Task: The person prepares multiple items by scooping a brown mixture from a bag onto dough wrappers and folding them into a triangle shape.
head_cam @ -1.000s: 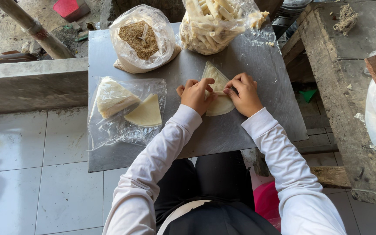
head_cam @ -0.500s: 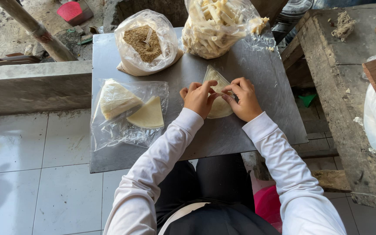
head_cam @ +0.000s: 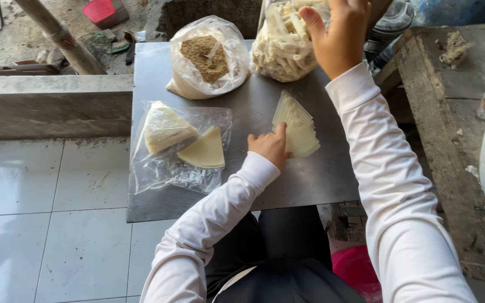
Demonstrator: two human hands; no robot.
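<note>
Head view: the left hand [head_cam: 269, 147], fingers curled with nothing in its grip, pins the fanned stack of pale triangular wrappers [head_cam: 296, 124] on the grey metal bench [head_cam: 310, 179]; keep that pressure steady. The right hand [head_cam: 338, 35] reaches over the clear bag of pale rolled sticks [head_cam: 284, 42]; I cannot tell whether its grip has closed on anything.

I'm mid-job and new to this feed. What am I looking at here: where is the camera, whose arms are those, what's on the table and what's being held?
The single view comes from a camera on the person's head, looking down; both white-sleeved arms are their own. The left hand rests on a fanned stack of triangular wrappers on the grey metal table. The right hand reaches into a clear bag of pale rolled sticks; what it grips is hidden. Also there: a bag of brown crumbly filling and a flat plastic bag of wrappers.
</note>
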